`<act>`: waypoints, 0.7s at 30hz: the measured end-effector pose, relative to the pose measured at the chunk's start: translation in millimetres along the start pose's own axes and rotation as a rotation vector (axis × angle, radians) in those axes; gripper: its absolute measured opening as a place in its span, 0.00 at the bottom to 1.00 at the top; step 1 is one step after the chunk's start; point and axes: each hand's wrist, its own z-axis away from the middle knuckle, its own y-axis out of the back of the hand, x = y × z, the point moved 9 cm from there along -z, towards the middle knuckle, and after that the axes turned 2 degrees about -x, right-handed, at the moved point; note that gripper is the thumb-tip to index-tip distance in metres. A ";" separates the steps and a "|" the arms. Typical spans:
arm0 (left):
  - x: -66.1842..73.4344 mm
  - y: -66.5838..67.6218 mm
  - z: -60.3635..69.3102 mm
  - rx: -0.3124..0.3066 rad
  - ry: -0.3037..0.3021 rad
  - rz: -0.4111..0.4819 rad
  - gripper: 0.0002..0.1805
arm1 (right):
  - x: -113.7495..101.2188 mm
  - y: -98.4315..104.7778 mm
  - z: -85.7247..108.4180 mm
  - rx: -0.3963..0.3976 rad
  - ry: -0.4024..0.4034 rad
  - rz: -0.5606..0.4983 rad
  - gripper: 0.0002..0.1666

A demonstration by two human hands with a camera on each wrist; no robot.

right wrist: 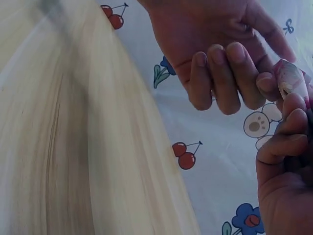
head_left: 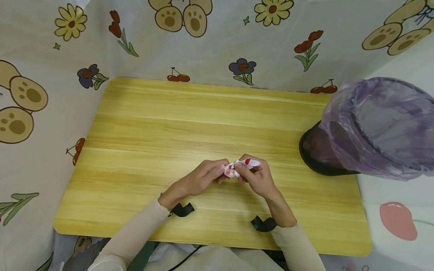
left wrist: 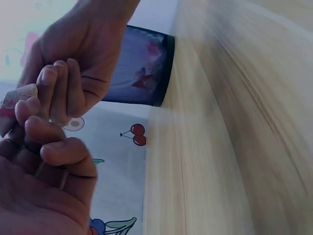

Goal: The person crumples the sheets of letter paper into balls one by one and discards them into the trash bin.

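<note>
Over the middle of the tabletop, a small, crumpled white wrapper with red print (head_left: 232,171) is held between two hands. The left hand (head_left: 203,177) pinches its left end between thumb and fingers. My right hand (head_left: 260,180) grips the other end, thumb on top, and a flat white-and-red tip sticks out past it. In the left wrist view the wrapper (left wrist: 18,105) shows at the left edge, partly covered by fingers. From the right wrist, the wrapper (right wrist: 292,81) appears folded between both hands' fingertips. What the wrapper is or holds, I cannot tell.
A black mesh bin (left wrist: 142,68) lined with a translucent purple bag (head_left: 342,146) stands at the table's right side. Under the hands lies a yellow wood-grain table (head_left: 152,128). White cloth with printed flowers and cherries (head_left: 210,56) surrounds it. Black straps (head_left: 183,210) hang near the wrists.
</note>
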 end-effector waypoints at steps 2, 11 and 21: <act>-3.6 0.2 -0.1 -0.005 0.032 0.048 0.20 | -0.8 -0.7 1.6 -0.030 -0.014 0.015 0.12; -14.3 2.0 -1.9 0.092 0.120 0.009 0.19 | 3.5 -2.1 8.1 -0.107 -0.093 0.101 0.11; -6.0 5.9 1.9 0.168 0.074 -0.313 0.12 | 7.9 -1.4 7.4 -0.032 -0.100 0.124 0.10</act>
